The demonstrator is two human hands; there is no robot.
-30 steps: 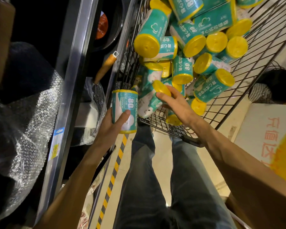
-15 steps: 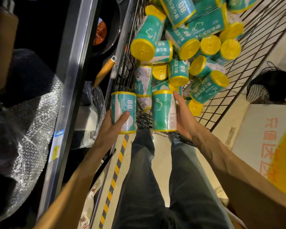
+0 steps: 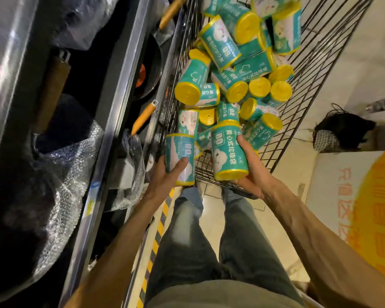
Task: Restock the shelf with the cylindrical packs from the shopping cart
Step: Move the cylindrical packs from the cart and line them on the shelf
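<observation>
Left hand (image 3: 165,174) is gripping one teal, yellow-capped cylindrical pack (image 3: 180,160), right hand (image 3: 252,174) clutching another (image 3: 229,150), black wire shopping cart (image 3: 320,63) just beyond.

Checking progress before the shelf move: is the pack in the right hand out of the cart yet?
Out. The right hand grips the pack over the cart's near edge.

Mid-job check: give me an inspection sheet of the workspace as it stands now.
Surface: metal shelf on the left, holding bubble-wrapped goods.
Job's things: many teal packs piled in the wire cart; two are lifted out.
Clutter: wooden-handled pans on the shelf.
Hands: left hand grips one pack; right hand grips another pack.
Cables: nothing seen.
Surroundings: black bag and printed cardboard box on the tiled floor.
</observation>
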